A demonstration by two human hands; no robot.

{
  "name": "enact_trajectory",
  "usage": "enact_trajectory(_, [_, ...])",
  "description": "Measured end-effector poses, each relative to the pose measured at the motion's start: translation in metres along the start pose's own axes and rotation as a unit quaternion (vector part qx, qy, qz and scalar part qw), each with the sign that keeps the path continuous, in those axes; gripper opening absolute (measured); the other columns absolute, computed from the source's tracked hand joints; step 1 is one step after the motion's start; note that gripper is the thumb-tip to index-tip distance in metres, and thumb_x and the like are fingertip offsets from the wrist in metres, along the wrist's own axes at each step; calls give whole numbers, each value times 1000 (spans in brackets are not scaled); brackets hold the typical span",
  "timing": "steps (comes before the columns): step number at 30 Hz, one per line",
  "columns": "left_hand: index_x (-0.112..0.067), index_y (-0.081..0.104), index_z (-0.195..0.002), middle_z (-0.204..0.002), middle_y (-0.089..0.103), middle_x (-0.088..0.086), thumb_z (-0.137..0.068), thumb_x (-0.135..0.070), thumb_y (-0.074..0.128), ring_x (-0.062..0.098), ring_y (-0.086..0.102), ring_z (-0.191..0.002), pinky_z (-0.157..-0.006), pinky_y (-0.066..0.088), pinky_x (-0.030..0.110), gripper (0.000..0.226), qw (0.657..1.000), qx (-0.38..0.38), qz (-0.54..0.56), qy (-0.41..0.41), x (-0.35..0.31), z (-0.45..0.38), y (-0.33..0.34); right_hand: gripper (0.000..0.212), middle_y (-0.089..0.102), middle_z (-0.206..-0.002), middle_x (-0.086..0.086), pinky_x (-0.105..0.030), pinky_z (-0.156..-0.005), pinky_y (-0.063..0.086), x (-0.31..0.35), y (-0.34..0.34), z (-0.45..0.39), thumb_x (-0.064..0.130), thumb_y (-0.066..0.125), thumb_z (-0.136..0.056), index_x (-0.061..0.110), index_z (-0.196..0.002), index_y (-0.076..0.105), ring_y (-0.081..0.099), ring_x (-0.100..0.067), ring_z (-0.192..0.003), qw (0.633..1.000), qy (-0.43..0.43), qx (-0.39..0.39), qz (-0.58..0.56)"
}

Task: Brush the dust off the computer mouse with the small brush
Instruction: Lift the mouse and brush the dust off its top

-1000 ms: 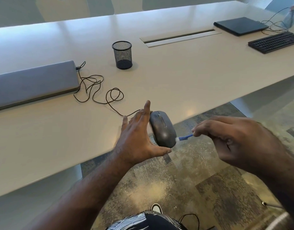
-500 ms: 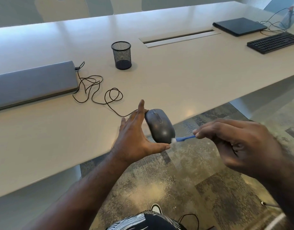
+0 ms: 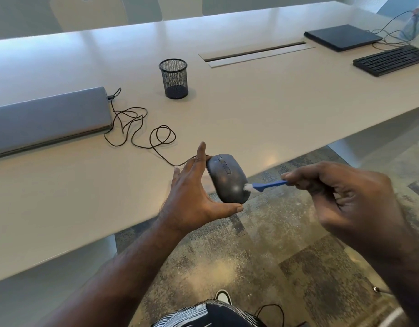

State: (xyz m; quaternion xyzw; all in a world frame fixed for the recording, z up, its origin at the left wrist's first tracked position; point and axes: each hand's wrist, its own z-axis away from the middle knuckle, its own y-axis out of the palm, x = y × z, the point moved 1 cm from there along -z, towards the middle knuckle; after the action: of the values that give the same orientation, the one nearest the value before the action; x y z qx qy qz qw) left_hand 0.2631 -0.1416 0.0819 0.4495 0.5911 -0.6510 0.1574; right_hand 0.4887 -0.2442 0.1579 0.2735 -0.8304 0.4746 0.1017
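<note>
- Black wire-mesh pen cup (image 3: 173, 78) stands upright on the white table (image 3: 251, 109), well back from the near edge; whether anything lies in it cannot be told through the mesh.
- Dark grey computer mouse (image 3: 228, 178) is lifted at the table's near edge, partly over the floor (image 3: 262, 251), buttons and wheel facing up.
- Left hand (image 3: 194, 197) holds the mouse, thumb under its rear end and fingers along its far side.
- Right hand (image 3: 352, 199) is closed around the blue handle of the small brush (image 3: 265, 185); the white bristles touch the mouse's right rear side.
- Mouse cable (image 3: 142, 131) runs in loose loops across the table to a closed grey laptop (image 3: 47, 119) at the left.
- Open tabletop lies between the cup and the near edge; a cable slot (image 3: 255, 54) sits further back.
- A closed dark laptop (image 3: 340, 37) and black keyboard (image 3: 392, 60) rest far right, well apart from the hands.
</note>
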Motion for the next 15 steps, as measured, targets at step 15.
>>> enact_trajectory(15, [-28,-12,-157,-148,35,-13,-52,-68,79,4,26,-137,-116,23,59,144,998,5,-25,56,-4,3,0,26,73,-93,6,-37,-51,57,9,10,-20,1,67,-83,18,-102,73,69,-19,-64,999,-2,43,26])
